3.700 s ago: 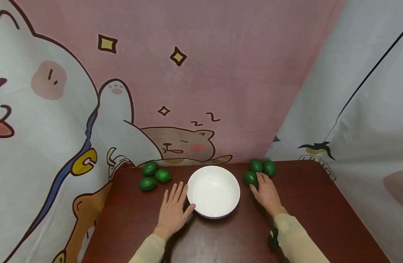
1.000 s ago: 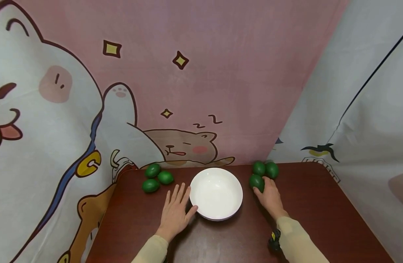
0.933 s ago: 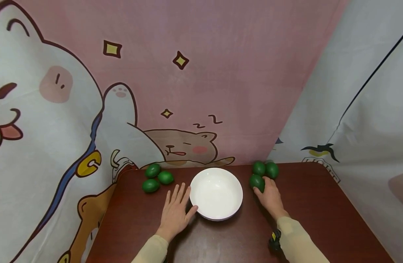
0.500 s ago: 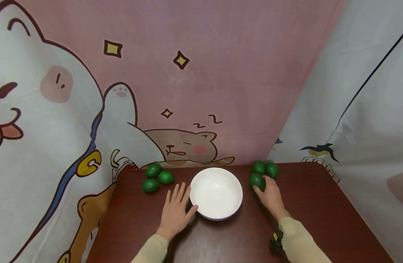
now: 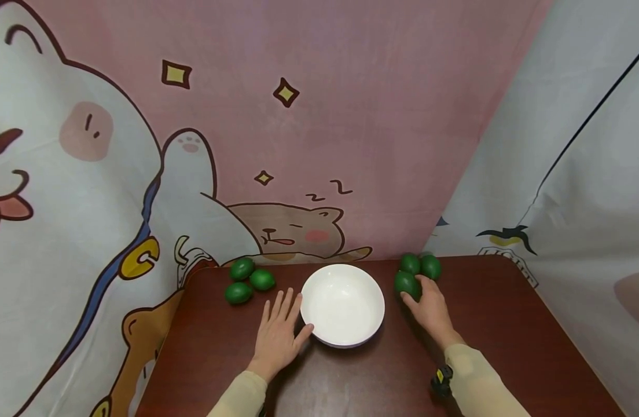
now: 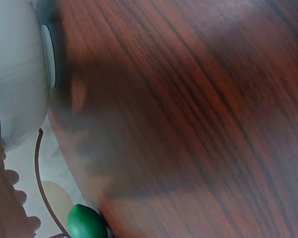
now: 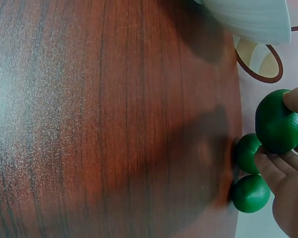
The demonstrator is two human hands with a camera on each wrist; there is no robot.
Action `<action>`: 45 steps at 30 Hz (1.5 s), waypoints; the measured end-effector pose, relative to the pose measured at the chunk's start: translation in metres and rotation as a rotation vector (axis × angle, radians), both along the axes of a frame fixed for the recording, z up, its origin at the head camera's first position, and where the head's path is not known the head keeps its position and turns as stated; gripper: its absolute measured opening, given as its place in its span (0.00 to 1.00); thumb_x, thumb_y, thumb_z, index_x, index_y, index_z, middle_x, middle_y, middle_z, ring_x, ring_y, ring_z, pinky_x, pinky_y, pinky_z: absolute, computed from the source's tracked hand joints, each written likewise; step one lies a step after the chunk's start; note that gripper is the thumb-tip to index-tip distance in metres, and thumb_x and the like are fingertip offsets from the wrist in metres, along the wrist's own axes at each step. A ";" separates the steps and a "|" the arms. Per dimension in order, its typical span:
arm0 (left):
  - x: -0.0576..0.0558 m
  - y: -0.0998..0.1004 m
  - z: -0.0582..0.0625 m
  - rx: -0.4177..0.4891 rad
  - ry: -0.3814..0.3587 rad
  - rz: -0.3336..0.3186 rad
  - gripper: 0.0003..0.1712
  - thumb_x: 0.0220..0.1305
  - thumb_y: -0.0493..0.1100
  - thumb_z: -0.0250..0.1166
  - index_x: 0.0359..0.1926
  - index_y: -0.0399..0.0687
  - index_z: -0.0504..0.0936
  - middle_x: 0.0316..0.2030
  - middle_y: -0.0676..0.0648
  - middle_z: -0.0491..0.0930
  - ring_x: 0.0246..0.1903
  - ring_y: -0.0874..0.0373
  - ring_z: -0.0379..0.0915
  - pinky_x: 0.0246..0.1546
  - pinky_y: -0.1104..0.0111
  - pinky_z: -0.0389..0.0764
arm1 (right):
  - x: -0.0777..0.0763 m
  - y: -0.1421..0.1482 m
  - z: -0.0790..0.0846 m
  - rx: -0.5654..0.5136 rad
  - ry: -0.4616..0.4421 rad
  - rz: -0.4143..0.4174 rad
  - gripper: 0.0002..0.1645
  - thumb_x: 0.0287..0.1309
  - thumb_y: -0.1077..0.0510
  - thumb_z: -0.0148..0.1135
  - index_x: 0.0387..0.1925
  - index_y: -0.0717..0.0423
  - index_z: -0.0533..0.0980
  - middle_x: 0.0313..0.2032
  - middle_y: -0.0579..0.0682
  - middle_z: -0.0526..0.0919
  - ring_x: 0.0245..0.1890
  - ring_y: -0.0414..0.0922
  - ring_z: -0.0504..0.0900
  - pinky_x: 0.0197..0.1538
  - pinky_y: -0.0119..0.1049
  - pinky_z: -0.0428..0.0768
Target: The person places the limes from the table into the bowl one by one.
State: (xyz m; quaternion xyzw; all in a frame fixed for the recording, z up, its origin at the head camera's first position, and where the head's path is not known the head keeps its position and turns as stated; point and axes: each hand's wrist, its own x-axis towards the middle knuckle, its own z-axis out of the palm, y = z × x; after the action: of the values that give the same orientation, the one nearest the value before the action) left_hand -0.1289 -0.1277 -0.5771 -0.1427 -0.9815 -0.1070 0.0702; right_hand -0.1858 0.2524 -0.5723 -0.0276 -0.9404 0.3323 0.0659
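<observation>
Green fruit [image 5: 407, 284]: far right part of the scene, held in the right hand [image 5: 431, 313]. Items below run largest to smallest.

Backdrop [image 5: 392, 116]: printed cloth, upright beyond the far edge.

Counter [image 5: 340, 379]: dark red-brown, wood-grained.

Bowl [image 5: 342, 304]: white, round, upright, around mid-width and toward the far side.

Left hand [image 5: 279, 336]: just left of the bowl; fingers straight and spread, thumb alongside the rim, nothing gripped.

Right hand: right of the bowl; thumb on the near side of the fruit, fingers curled round its other side, clamped on it.

Loose fruits, all green: three at far left, comprising one far fruit [image 5: 242, 269], one nearer fruit [image 5: 238, 293] and one inner fruit [image 5: 262, 280] toward the bowl; two at far right, a left one [image 5: 410, 263] and a right one [image 5: 430, 267], side by side just beyond the held fruit.

Key relation: the held fruit lies to the left of the right fingers, on their bowl side, with the bowl farther left. The right hand is much the nearer. Long axis partly covered by the grip; direction not certain.

View comparison: the right wrist view shows the pinch and the bowl's ribbed outer wall, while the head view shows the bowl's interior. The left wrist view adds the bowl's foot but shows only one fruit.
</observation>
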 end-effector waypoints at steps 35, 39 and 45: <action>0.001 0.001 0.001 -0.013 -0.022 0.007 0.47 0.74 0.73 0.46 0.82 0.53 0.55 0.82 0.44 0.50 0.81 0.44 0.44 0.78 0.42 0.46 | 0.005 -0.019 0.026 -0.036 0.067 0.076 0.39 0.64 0.53 0.70 0.68 0.70 0.66 0.64 0.71 0.72 0.61 0.67 0.76 0.60 0.64 0.77; 0.002 0.001 0.001 -0.014 -0.023 0.007 0.47 0.74 0.73 0.46 0.82 0.53 0.55 0.82 0.44 0.49 0.80 0.43 0.45 0.78 0.42 0.46 | 0.006 -0.024 0.029 -0.050 0.079 0.086 0.39 0.63 0.54 0.72 0.67 0.70 0.67 0.62 0.69 0.74 0.56 0.64 0.79 0.56 0.61 0.81; 0.002 0.001 0.000 -0.006 -0.002 0.002 0.47 0.75 0.73 0.46 0.82 0.51 0.56 0.82 0.44 0.50 0.80 0.43 0.46 0.77 0.42 0.47 | 0.009 -0.032 0.033 -0.049 0.102 0.098 0.38 0.62 0.54 0.73 0.66 0.68 0.69 0.62 0.68 0.75 0.54 0.62 0.80 0.55 0.60 0.83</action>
State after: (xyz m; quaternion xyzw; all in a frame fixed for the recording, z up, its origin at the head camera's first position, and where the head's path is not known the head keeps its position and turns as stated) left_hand -0.1274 -0.1269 -0.5772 -0.1417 -0.9820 -0.1042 0.0690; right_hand -0.1768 0.2208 -0.5396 0.0340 -0.9276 0.3592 0.0967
